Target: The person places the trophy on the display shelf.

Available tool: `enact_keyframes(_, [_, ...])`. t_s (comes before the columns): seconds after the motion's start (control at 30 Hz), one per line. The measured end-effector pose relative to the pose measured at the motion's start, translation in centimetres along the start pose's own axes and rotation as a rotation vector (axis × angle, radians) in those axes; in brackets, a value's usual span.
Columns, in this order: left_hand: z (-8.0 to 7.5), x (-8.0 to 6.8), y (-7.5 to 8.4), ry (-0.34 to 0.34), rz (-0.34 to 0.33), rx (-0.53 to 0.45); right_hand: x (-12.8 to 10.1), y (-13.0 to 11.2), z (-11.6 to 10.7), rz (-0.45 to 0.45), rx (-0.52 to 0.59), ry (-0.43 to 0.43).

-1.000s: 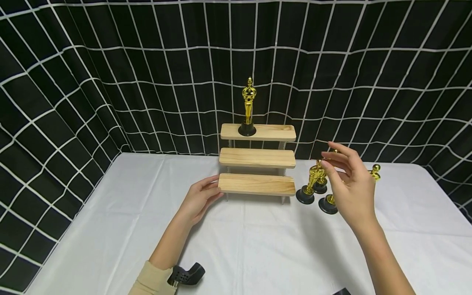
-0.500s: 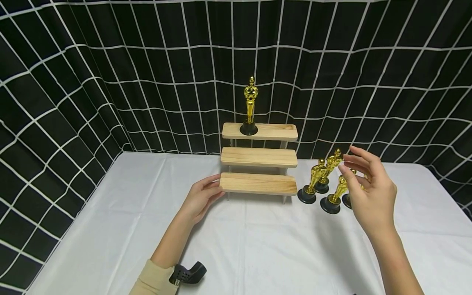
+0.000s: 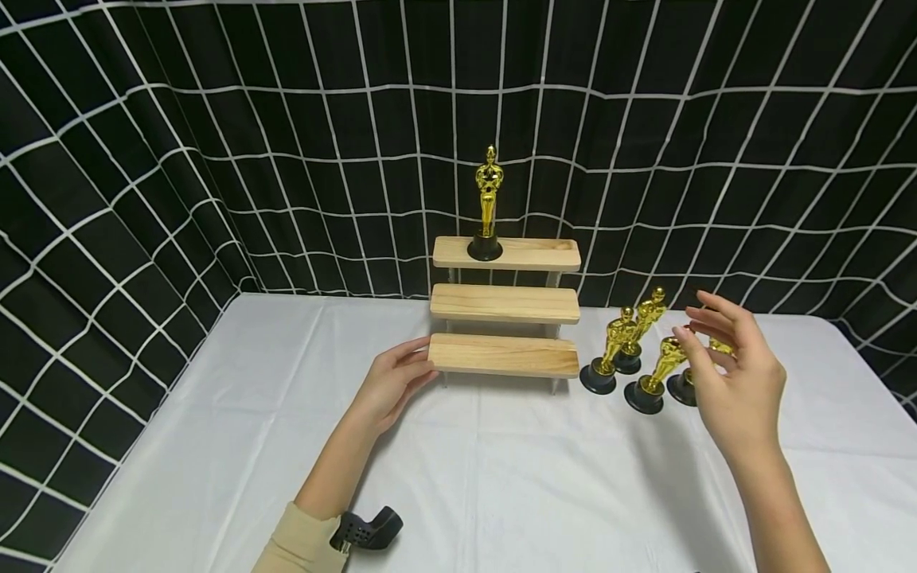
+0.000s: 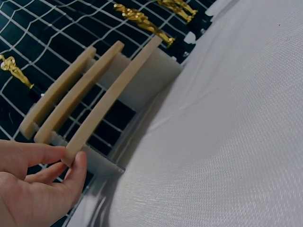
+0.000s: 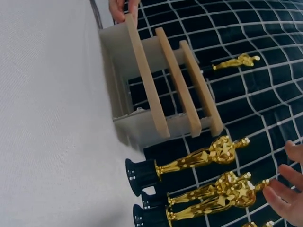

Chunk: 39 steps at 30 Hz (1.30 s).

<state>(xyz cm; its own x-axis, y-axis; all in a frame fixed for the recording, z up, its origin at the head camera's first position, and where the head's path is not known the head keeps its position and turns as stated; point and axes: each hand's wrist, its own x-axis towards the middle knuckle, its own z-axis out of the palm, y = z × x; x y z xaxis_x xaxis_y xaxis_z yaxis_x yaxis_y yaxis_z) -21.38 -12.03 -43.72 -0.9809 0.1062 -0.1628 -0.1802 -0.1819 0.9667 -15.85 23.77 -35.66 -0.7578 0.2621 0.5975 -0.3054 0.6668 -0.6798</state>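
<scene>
Right hand (image 3: 743, 386) farther right (statuette (image 3: 683, 389) part-hidden)

No readable text, label, brand, number or sign in any view

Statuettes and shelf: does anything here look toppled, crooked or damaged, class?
Nothing stands out. The top statuette stands upright on the shelf. The four statuettes near the right hand seem to lean in the head view, but their bases sit flat on the cloth, so that is probably lens distortion.
</scene>
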Motion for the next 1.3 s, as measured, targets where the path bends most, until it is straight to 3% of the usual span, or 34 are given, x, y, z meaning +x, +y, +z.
enact_keyframes(0.77, [0.0, -0.2, 0.1, -0.010, 0.009, -0.023, -0.3, 2.8, 0.2, 0.163, -0.094, -0.082])
enact_keyframes(1.3, [0.0, -0.2, 0.1, -0.005, 0.004, -0.009, -0.5, 3.9, 0.6, 0.156, -0.037, -0.093])
